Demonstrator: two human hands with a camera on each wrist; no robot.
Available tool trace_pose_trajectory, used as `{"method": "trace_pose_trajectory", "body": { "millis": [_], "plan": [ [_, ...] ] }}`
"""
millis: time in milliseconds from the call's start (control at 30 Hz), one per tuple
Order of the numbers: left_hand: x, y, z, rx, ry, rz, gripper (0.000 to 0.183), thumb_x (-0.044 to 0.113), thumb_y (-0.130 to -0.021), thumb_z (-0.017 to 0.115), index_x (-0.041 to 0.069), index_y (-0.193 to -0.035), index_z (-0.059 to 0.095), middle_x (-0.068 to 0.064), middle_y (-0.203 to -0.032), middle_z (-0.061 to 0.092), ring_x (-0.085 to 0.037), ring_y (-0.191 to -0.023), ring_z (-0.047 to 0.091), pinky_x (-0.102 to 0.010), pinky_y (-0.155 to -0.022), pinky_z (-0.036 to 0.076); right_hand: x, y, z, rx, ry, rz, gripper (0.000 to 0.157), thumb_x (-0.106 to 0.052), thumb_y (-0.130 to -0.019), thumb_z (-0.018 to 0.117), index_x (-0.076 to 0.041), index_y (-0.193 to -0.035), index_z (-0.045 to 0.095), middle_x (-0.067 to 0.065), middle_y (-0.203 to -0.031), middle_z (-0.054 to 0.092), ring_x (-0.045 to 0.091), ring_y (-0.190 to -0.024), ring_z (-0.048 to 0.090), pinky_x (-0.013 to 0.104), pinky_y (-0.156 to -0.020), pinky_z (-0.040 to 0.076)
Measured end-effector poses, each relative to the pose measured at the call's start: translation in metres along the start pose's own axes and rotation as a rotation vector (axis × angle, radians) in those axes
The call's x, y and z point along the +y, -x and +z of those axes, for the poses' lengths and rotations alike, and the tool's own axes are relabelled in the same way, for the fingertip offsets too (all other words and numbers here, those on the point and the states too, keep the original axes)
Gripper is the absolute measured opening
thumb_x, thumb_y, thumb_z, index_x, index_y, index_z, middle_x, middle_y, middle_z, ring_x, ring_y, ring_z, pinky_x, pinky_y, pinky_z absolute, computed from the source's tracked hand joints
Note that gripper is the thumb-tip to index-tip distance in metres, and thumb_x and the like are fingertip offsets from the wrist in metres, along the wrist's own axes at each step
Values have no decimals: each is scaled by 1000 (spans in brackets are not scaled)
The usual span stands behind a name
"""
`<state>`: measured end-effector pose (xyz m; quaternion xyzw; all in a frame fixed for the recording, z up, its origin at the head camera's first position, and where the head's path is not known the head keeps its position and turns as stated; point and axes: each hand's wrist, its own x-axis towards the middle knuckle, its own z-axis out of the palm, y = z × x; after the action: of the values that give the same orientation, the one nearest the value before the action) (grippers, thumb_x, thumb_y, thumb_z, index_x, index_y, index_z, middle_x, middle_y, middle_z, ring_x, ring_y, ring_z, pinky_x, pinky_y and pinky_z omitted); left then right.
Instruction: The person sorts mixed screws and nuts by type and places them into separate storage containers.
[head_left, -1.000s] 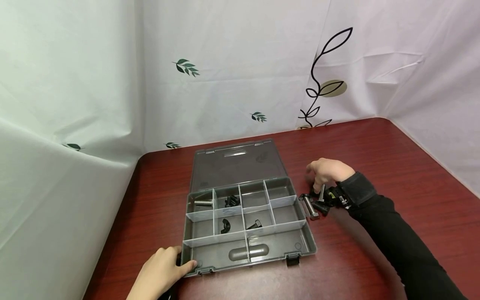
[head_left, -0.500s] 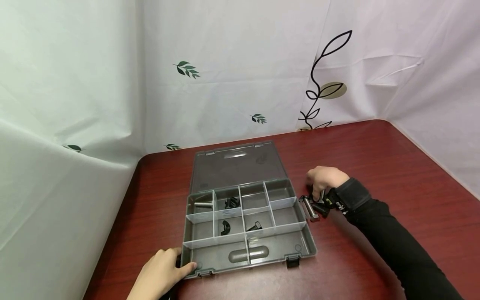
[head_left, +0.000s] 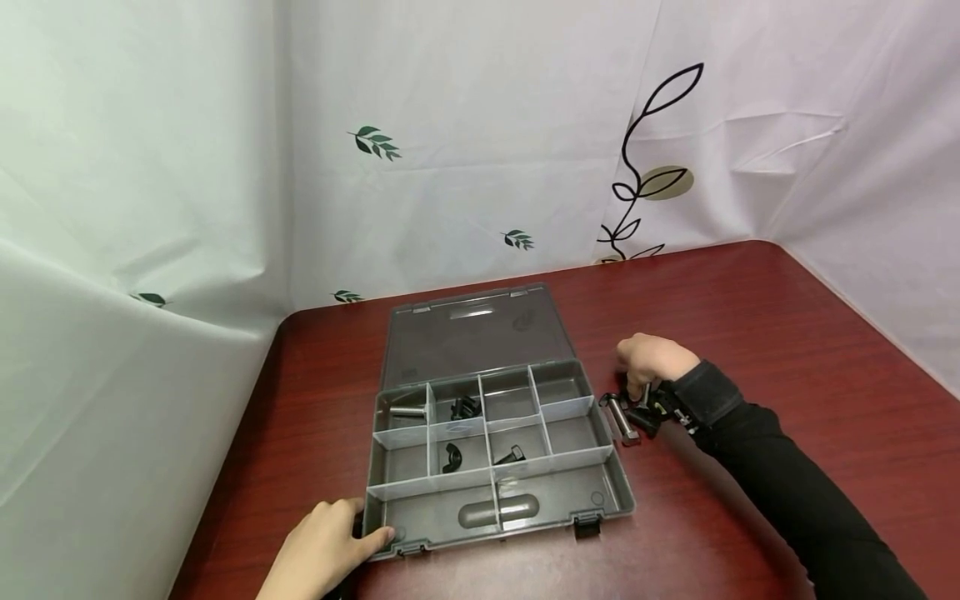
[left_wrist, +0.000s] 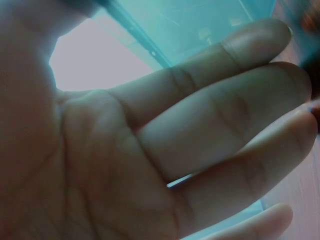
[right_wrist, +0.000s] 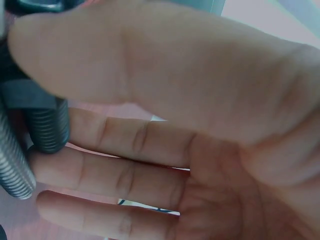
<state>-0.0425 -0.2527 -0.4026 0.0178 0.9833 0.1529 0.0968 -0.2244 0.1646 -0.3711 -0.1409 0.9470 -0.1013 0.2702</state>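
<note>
My left hand (head_left: 322,542) grips the front left corner of a grey see-through organizer box (head_left: 555,521), thumb over the rim, fingers along its outer left side. To the right of the box, my right hand (head_left: 656,358) reaches down, fingers bent, into a small pile of bolts and black parts. In the right wrist view the thumb lies against a dark threaded bolt (right_wrist: 47,127), with a second, steel bolt (right_wrist: 15,160) beside it. The index finger is hidden there, and I cannot tell whether the bolt is pinched. A shiny hex bolt (head_left: 620,418) lies between hand and box.
The box lid (head_left: 476,333) lies folded back flat. Its compartments hold a steel cylinder (head_left: 407,412), a black cluster (head_left: 465,407), a curved black piece (head_left: 452,457) and a small dark bolt (head_left: 513,455). White patterned cloth (head_left: 465,167) hangs behind the red-brown table (head_left: 750,308).
My right hand has lowered slightly toward me into the pile, its fingers drawn closer together, then stays nearly still. The left hand and the box keep their places.
</note>
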Motion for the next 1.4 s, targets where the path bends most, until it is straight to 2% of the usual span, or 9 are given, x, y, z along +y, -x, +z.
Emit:
{"method": "trace_pose_trajectory", "body": {
  "millis": [300,567,667,967,1333,1400],
  "plan": [
    [1,0,0,-5,5,-4,32,44,-71,73,16,-73,58,3,-53,42,-15,-54,37,-35,-54,35,2,1,-1,32,16,-30,34,-4,-65,75,-2,-96,61,13,-96,58,19,-65,56,30,-57,47],
    [2,-1,-1,-4,7,-1,32,45,-71,73,15,-77,62,5,-54,44,-15,-56,40,-36,-55,37,7,0,-4,71,68,-62,45,-12,-61,78,-1,-101,60,14,-101,60,21,-81,54,32,-65,45],
    [2,-1,0,-3,10,3,32,45,-71,73,15,-77,62,5,-54,44,-14,-56,40,-36,-55,37,9,2,-7,83,77,-77,43,-15,-61,78,-1,-98,61,13,-97,60,23,-82,54,33,-66,45],
    [1,-1,0,6,5,9,32,45,-71,73,16,-76,61,5,-55,44,-14,-56,41,-37,-55,37,13,10,-15,116,41,-107,43,-22,-71,75,1,-102,58,15,-99,57,26,-83,55,37,-67,45],
    [0,0,0,3,5,5,32,45,-71,73,15,-77,62,6,-55,45,-14,-56,41,-37,-55,37,9,19,-23,128,60,-111,39,-26,-73,74,-2,-102,62,12,-98,59,26,-86,56,39,-69,47],
    [0,0,0,0,6,2,32,45,-71,73,16,-76,61,5,-55,44,-15,-56,40,-36,-55,37,8,20,-24,142,56,-120,34,-26,-73,74,-4,-97,64,10,-94,59,24,-83,56,38,-67,46]
  ]
}}
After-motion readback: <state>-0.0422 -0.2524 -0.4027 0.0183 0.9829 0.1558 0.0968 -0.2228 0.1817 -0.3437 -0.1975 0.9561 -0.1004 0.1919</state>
